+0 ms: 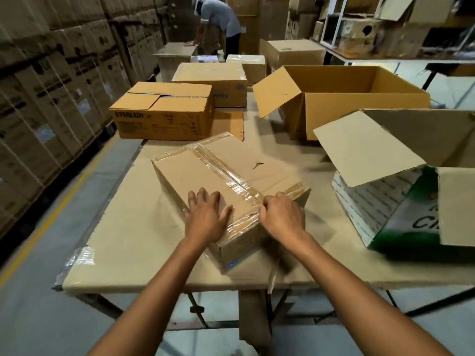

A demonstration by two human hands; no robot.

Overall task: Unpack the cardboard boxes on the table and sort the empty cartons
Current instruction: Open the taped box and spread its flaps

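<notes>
A sealed brown carton (218, 173) wrapped with clear tape lies at an angle on the table (128, 222) in front of me. My left hand (205, 214) rests flat on its near top face with fingers spread. My right hand (281, 214) is curled at the near end of the tape strip (231, 173) that runs along the top seam, pinching the tape there. An open empty brown carton (359, 109) stands at the right rear. An open white and green carton (401, 201) lies tilted at the right.
A closed carton printed EVEREADY (164, 114) sits at the left rear, with more taped cartons (213, 78) behind it. Stacked boxes (46, 86) line the left wall beyond a yellow floor line. A person (218, 24) bends over a box at the back.
</notes>
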